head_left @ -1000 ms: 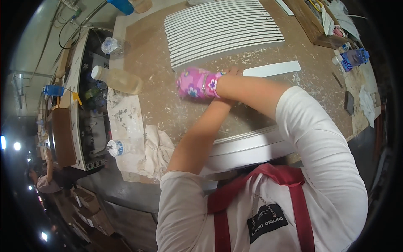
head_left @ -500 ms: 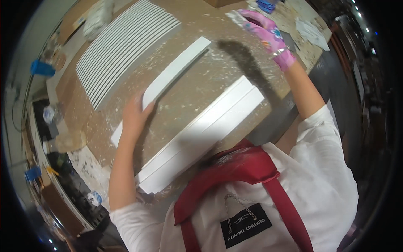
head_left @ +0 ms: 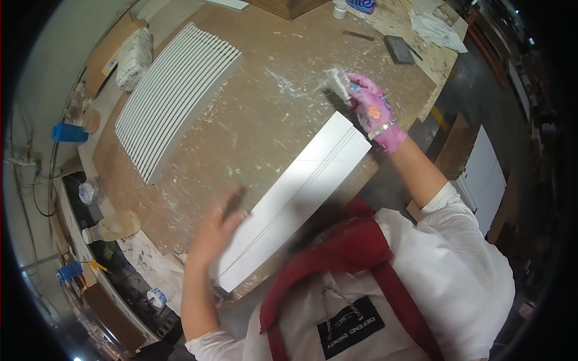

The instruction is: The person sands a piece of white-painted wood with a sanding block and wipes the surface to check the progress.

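Observation:
Side by side, several long white strips (head_left: 295, 198) lie slantwise on the worktable close to my body. My bare left hand (head_left: 218, 231), blurred by motion, is at their lower left end with thumb and fingers apart; it seems to hold nothing. Just beyond their upper right end, my right hand (head_left: 372, 108), in a pink flowered glove, grips a whitish, smeared pad (head_left: 339, 83). The exact kind of pad cannot be made out. At the far left, a row of many thin white strips (head_left: 177, 99) is laid out close together.
The brown worktable (head_left: 271, 132) is streaked with white. Beyond are a dark grey block (head_left: 398, 50), a thin flat blade-like piece (head_left: 359, 35), a white cloth (head_left: 436, 30) and a cardboard box (head_left: 292, 7). A wrapped white bundle (head_left: 133, 59) and a cloudy bottle (head_left: 117, 227) stand left.
The single white strip my left hand held is no longer seen apart from the near group. That hand moved toward me, onto the group's end. My gloved right hand came nearer. The view shifted.

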